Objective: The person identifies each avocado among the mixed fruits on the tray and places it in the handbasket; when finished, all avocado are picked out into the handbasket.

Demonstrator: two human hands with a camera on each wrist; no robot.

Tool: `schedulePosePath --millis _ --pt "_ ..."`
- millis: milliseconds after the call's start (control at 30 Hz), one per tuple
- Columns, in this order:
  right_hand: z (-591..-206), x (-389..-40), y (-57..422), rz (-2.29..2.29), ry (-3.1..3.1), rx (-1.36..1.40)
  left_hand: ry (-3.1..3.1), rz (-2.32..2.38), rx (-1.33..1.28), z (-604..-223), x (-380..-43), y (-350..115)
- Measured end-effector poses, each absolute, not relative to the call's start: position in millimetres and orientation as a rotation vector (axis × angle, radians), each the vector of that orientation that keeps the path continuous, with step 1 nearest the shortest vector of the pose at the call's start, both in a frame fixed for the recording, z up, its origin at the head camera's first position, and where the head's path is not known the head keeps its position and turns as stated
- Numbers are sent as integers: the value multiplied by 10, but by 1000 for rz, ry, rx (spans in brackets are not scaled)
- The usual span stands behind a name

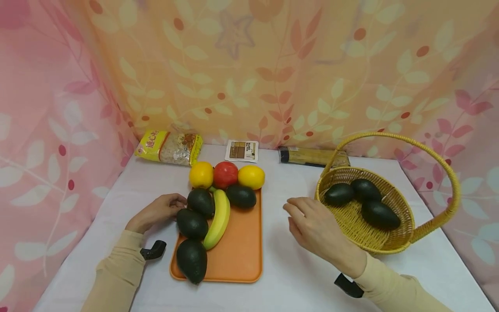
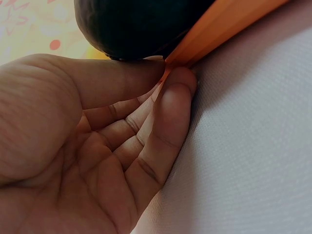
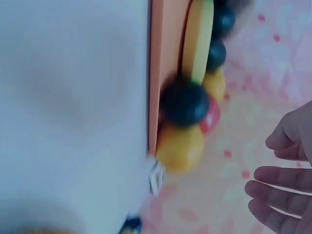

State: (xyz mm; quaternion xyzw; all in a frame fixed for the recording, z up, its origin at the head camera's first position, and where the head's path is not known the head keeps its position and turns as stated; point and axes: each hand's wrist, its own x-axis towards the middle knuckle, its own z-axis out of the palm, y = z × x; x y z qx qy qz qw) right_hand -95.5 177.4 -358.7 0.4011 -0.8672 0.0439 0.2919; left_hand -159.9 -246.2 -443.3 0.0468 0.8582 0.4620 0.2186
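Note:
An orange tray (image 1: 234,242) lies on the table, bearing a banana (image 1: 218,220), several dark green avocados (image 1: 192,261), two yellow fruits (image 1: 251,177) and a red fruit (image 1: 225,174). My left hand (image 1: 161,210) pinches the tray's left rim. In the left wrist view its thumb and index finger (image 2: 174,112) meet at that rim, just under a dark avocado (image 2: 136,24). Between the tray and the yellow wicker basket (image 1: 362,245), my right hand (image 1: 317,227) hovers with relaxed, parted fingers and nothing in them. Three avocados (image 1: 380,215) lie in the basket.
Along the back of the table are a yellow food bag (image 1: 170,147), a small white packet (image 1: 241,151) and a long clear-wrapped pack (image 1: 312,156). The basket's tall handle (image 1: 454,186) arches above it on the right. Patterned curtains (image 1: 241,69) enclose the table.

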Motion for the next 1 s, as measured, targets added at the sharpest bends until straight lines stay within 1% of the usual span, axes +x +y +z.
schedulePosePath --millis 133,367,467,733,1000 --pt "-3702 -898 1471 146 -2315 1192 2364 1292 143 -4436 -1604 -2465" --pt "-3943 -735 982 99 -2350 1587 2364 1289 150 -4430 -1582 -2471" --pt "-4004 -678 807 71 -2368 1700 2356 1297 154 -4438 -1578 -2467" --pt "-4030 -634 456 -66 -2293 1778 2379 1278 161 -4445 -1589 -2480" --pt "-4024 -597 266 -111 -2271 1867 2391 1258 162 -4442 -1601 -2487"
